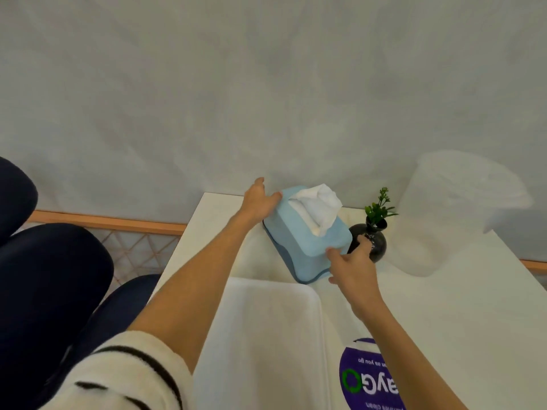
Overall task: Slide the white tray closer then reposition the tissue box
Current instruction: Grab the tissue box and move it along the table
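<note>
A light blue tissue box [305, 241] with a white tissue sticking out of its top sits near the back of the white table [461, 306], turned at an angle. My left hand [259, 199] grips its far left end. My right hand [350, 264] holds its near right corner. The white tray [260, 344] lies close to me at the table's near edge, just in front of the box.
A black vase [371, 242] with a green sprig stands right beside the box and my right hand. A purple and white pack [370, 377] lies right of the tray. A translucent white container [453, 208] stands at the back right. Dark blue cushions [50, 279] lie on the left.
</note>
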Available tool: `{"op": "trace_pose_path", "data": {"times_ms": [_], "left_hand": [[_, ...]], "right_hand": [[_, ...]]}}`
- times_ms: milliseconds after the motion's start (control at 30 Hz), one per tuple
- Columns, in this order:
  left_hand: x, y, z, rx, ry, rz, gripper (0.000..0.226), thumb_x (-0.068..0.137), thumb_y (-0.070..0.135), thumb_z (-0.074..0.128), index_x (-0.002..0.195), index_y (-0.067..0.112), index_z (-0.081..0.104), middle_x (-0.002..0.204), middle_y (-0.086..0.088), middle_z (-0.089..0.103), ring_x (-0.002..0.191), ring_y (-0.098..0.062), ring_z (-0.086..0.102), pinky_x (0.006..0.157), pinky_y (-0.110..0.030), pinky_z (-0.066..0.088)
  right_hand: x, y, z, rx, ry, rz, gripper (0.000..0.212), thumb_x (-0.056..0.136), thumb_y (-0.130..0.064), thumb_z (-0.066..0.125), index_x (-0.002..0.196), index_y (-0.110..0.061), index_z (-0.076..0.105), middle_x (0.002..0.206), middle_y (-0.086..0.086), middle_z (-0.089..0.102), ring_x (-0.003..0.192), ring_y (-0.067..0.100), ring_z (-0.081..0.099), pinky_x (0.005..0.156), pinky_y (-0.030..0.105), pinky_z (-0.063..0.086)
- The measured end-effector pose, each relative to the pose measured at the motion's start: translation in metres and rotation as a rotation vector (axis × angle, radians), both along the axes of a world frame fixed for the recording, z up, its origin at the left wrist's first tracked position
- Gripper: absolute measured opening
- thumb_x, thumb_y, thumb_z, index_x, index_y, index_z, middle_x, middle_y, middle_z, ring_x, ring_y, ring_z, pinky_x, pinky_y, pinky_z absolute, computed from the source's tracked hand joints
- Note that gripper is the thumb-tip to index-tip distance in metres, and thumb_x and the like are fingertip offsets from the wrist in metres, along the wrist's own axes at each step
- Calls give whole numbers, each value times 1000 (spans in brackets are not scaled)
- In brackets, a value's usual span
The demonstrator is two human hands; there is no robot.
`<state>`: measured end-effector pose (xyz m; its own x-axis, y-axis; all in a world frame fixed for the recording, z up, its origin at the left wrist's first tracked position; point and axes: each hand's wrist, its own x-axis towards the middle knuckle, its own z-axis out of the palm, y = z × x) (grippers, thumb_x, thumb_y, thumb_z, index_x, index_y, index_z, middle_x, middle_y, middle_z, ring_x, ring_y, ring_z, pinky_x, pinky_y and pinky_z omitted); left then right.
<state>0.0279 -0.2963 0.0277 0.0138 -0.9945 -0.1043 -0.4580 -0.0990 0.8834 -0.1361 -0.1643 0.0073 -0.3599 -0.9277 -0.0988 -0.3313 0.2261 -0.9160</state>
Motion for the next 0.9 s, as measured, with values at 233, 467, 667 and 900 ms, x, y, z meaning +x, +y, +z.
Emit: {"op": "trace_pose_path", "data": {"times_ms": [233, 467, 667, 900], "left_hand": [[-14, 2, -23, 53, 189, 41, 54, 95, 34, 43, 146, 26, 30, 149, -9, 39, 129, -29, 44, 105, -39, 40], [-4, 7, -25, 39, 167, 104, 49, 96, 32, 41, 143, 18, 35, 144, -9, 43, 124, -27, 46, 90, -32, 38], [22, 25, -28, 34, 137, 186, 43, 96, 30, 42, 136, 14, 45, 136, -9, 52, 103, -19, 46, 82, -32, 38], [64, 45, -38, 98, 89, 300, 35, 93, 31, 43, 119, 10, 53, 119, -12, 55, 96, -25, 50, 73, -35, 41]], "right_hand": [[10, 5, -13, -6, -2, 59, 57, 95, -28, 50, 144, -9, 26, 135, 10, 54, 105, 18, 52, 83, 27, 42], [22, -2, -21, 43, -1, 55, 69, 95, -39, 43, 150, -15, 9, 141, 13, 46, 122, 30, 49, 101, 43, 46], [31, -15, -16, 56, -34, 47, 60, 95, -34, 41, 148, -18, 17, 131, 15, 52, 114, 33, 54, 94, 55, 50], [53, -45, -2, 131, -45, 77, 47, 94, -30, 45, 136, -12, 35, 112, 10, 49, 97, 28, 51, 68, 46, 60]]}}
